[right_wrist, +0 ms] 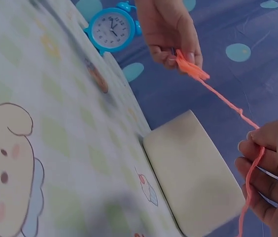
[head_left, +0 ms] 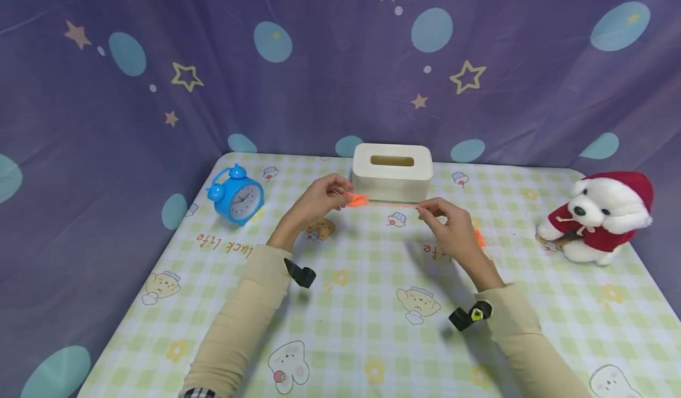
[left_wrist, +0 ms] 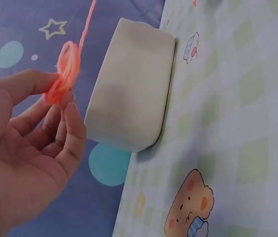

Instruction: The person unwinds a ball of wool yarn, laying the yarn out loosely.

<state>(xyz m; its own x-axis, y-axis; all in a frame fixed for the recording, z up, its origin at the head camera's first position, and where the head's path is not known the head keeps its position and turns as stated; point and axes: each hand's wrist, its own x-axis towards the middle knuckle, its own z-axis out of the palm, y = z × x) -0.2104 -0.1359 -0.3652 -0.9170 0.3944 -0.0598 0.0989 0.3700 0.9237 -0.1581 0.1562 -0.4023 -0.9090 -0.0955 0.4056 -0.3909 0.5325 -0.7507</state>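
Observation:
A small looped bundle of orange yarn (left_wrist: pixel 68 69) is pinched between the thumb and fingers of my left hand (head_left: pixel 321 200). From the bundle a single strand (right_wrist: pixel 225 101) runs taut to my right hand (head_left: pixel 449 226), which pinches it between thumb and forefinger. Past that pinch the yarn hangs down along the right fingers in the right wrist view. More orange yarn (head_left: pixel 480 238) shows behind the right hand in the head view, mostly hidden by it. Both hands are held above the table, in front of the cream tissue box (head_left: pixel 392 176).
A blue alarm clock (head_left: pixel 239 197) stands at the back left of the table (head_left: pixel 362 339). On the right sits a white plush dog (head_left: pixel 598 220) in a red hat and top. A purple curtain (head_left: pixel 340 78) hangs behind the table.

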